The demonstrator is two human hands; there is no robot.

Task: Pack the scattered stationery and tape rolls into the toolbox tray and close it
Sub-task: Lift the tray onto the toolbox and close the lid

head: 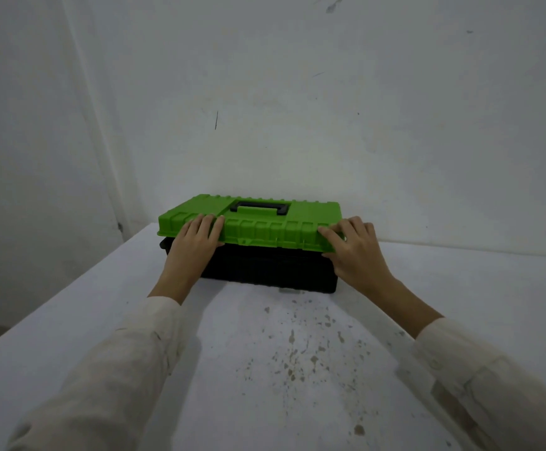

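Left hand: grips the front rim of the bright green ribbed plastic lid, fingers on top, thumb beneath.
Right hand: grips the same rim at its right corner, well apart from the left hand.
Toolbox: the lid lies over the black plastic toolbox base, at the back of the white tabletop.
Around: brown specks in front of it, white wall behind.

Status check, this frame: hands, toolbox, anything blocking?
Left hand, right hand both hold green lid, front edge. Lid down over black base. Nothing seen blocking.
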